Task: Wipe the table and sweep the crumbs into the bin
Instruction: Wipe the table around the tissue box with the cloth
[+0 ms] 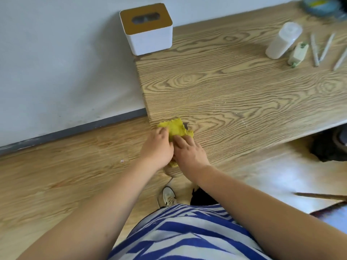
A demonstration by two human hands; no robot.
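A: Which step is judged to be in hand?

B: The wiping. At the near corner of the worktop (234,87) a yellow cloth (176,128) is pressed flat by both hands. The left hand (156,149) is laid on the cloth's left part at the worktop's edge; whether its fingers are curled round the cloth cannot be told. The right hand (187,150) is spread over the cloth's right part, fingers fairly straight, nothing being gripped.

A: And the crumbs?

B: Pale specks (242,117) are seen scattered on the wood to the right of the cloth, near the front edge. No bin can be made out; a dark object (330,147) is seen low under the worktop at the right, but it cannot be identified.

A: What is called for next?

B: Probably the cloth is to be drawn across those specks, so that they are gathered toward an edge. Further back, care would be needed: a white tissue box (148,29) stands at the far left corner, and a translucent bottle (283,40), a small green-and-white packet (298,53) and several thin sticks (323,47) lie at the far right.
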